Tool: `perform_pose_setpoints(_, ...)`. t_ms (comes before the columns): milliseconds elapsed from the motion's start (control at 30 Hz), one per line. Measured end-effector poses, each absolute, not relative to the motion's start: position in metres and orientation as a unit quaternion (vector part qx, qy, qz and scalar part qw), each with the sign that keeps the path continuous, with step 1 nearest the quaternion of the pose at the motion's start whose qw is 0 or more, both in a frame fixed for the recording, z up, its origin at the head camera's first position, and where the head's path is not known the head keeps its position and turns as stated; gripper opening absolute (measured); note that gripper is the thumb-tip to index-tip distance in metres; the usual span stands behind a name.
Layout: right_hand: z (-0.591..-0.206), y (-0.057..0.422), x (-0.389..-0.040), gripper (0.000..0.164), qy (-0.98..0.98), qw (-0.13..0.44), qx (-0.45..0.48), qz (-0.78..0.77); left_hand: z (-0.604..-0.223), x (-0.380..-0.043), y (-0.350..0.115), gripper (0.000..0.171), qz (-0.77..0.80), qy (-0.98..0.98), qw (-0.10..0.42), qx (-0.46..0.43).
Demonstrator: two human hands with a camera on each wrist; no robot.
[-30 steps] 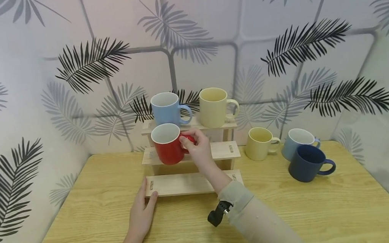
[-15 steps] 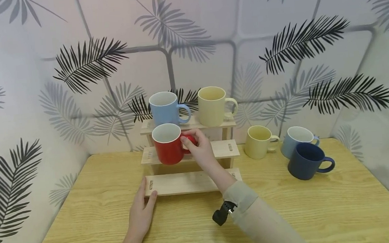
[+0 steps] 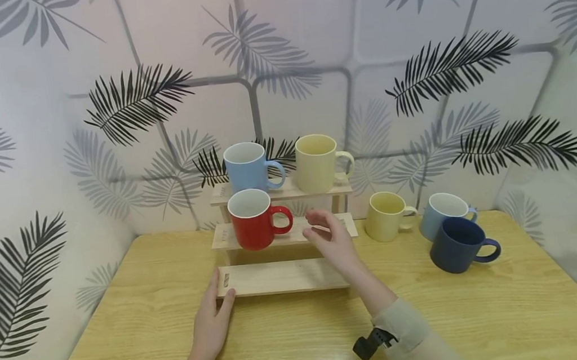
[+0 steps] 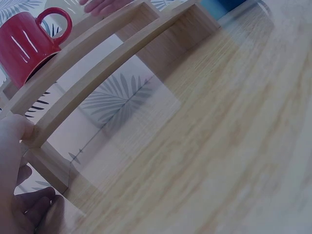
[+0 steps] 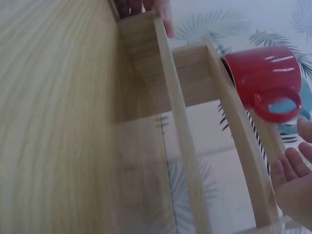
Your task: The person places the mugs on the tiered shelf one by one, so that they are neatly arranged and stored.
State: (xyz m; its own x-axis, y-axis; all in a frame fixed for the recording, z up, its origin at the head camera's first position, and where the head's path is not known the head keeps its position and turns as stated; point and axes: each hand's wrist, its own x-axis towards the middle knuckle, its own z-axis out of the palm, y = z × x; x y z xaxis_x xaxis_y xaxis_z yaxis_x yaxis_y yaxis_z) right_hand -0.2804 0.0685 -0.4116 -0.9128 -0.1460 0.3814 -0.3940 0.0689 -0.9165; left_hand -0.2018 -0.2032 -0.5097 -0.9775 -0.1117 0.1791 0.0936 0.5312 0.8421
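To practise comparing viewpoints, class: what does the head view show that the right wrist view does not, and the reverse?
Only the head view shows the top-shelf yellow mug, the smaller yellow mug, the light-blue mug beside the navy mug, and the white inside of the red mug.

Only the right wrist view shows the left end support beneath the lowest board.

Both show the red mug, top-shelf blue mug, left hand, right hand and table.

Directly on the wooden table (image 3: 291,338): rack (image 3: 286,277), yellow mug (image 3: 380,223), blue mug (image 3: 429,221), navy mug (image 3: 451,252)
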Motion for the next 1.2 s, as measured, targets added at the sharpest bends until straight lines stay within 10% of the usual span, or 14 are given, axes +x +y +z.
perform_pose_setpoints(1200,-0.437,0.211,-0.235,0.026,-0.853,0.286,0.183,0.397,-0.507,-0.2,-0.201,0.069,-0.484,-0.87,0.094,0.013)
